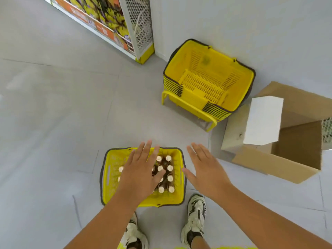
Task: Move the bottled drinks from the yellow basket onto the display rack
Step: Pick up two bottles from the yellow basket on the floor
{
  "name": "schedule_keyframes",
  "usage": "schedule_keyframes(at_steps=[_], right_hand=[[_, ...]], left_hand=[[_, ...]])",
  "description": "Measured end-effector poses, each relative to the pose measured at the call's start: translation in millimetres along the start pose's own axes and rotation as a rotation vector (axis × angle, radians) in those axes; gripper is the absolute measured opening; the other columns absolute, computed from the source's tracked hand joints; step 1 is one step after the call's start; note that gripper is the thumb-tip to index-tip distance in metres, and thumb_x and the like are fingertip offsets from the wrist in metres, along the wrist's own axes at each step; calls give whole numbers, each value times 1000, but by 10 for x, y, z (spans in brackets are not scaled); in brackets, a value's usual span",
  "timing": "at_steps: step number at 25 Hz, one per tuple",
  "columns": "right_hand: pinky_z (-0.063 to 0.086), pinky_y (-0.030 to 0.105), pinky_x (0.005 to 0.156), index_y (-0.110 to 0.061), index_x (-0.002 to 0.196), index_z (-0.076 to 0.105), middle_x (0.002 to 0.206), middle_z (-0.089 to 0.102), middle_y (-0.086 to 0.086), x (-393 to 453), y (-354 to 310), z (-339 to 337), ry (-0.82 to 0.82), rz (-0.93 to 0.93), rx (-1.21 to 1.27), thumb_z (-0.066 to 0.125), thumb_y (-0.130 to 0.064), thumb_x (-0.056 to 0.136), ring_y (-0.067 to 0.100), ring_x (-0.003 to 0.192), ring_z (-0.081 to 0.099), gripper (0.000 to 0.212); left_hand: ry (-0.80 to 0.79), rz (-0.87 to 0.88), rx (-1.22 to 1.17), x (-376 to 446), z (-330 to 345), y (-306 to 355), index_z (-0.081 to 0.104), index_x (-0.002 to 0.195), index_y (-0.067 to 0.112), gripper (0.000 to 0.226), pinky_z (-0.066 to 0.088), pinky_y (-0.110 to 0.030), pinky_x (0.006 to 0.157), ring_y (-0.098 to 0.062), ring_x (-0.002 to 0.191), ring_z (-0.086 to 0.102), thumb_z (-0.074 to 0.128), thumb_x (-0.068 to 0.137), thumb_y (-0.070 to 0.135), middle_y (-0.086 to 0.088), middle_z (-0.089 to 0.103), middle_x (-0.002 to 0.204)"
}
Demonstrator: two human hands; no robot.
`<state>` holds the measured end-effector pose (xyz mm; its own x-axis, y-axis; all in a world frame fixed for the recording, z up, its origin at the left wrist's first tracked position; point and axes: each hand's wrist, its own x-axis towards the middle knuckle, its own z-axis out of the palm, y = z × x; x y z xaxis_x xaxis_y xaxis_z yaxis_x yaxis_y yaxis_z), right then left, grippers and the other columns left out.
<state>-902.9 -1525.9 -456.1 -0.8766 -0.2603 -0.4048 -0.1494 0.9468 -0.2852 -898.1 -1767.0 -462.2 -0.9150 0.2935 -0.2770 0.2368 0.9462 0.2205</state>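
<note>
Above the yellow basket [107, 169] of bottles [169, 168], the left hand [140, 175] spreads flat, grip released; right hand [206, 169], beside the basket, likewise released.

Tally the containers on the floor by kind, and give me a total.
Yellow basket holding bottles: 1
Stack of empty yellow baskets: 1
Open cardboard box: 1
Total: 3
</note>
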Motion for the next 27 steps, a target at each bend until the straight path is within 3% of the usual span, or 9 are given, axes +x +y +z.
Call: schedule_keyframes(at_steps=[3,5,8,13,17,20,23,25,27], right_hand=[[25,45,126,-15,164,18,172,15,5,316,155,805,-104,1,50,9,-69,89,28,158,17,93],[27,44,126,-14,163,21,171,18,7,516,176,1260,-132,-8,62,13,-67,89,29,157,19,92],[30,41,124,-16,163,22,170,22,7,797,177,1924,-140,-14,91,36,-60,101,28,156,20,77],[19,35,125,-21,164,14,171,14,3,1295,282,2724,-140,12,172,46,-50,104,23,157,9,74],[27,37,125,-21,163,16,171,13,2,1615,315,3137,-182,103,285,53,-44,104,24,157,18,74],[35,36,120,-20,163,19,169,20,2,1799,333,3355,-195,166,315,58,-38,102,23,152,31,74],[48,34,104,-23,155,35,156,45,1,1932,363,3553,-145,346,449,63,-23,99,23,136,52,62],[53,31,83,-23,134,51,127,64,2,2006,361,3674,-69,465,521,64,-17,96,24,110,65,40],[52,29,68,-24,115,55,105,67,0,2049,333,3733,-24,538,511,61,-18,98,20,90,66,19]], left_hand=[[-80,-18,0,112,806,-242,34,157,22,76,32,-50,120,-29,153,29,33,94,64,-8,32,165],[-125,-27,4,205,1301,-408,37,157,22,77,31,-50,119,-29,152,30,32,93,65,-8,33,164],[-175,-34,0,365,2016,-641,41,155,20,79,35,-48,116,-30,150,34,31,92,66,-8,38,162],[-219,-79,-59,697,2830,-917,13,163,27,91,15,-44,125,-23,158,5,9,86,75,-1,11,171],[-220,-106,-174,1008,3223,-1029,13,163,26,81,16,-39,126,-18,158,7,40,98,66,3,15,171],[-252,-135,-272,1174,3514,-1066,18,161,28,79,28,-35,120,-17,155,20,52,97,59,4,26,167],[-227,-218,-382,1307,3772,-1081,32,157,34,71,42,-32,108,-17,144,41,62,95,53,8,45,158],[-207,-273,-496,1371,3871,-1072,47,147,39,59,47,-30,97,-19,131,55,68,92,44,10,59,143],[-164,-286,-579,1398,3905,-1048,62,127,39,36,51,-30,86,-21,113,64,69,92,34,9,70,119]])
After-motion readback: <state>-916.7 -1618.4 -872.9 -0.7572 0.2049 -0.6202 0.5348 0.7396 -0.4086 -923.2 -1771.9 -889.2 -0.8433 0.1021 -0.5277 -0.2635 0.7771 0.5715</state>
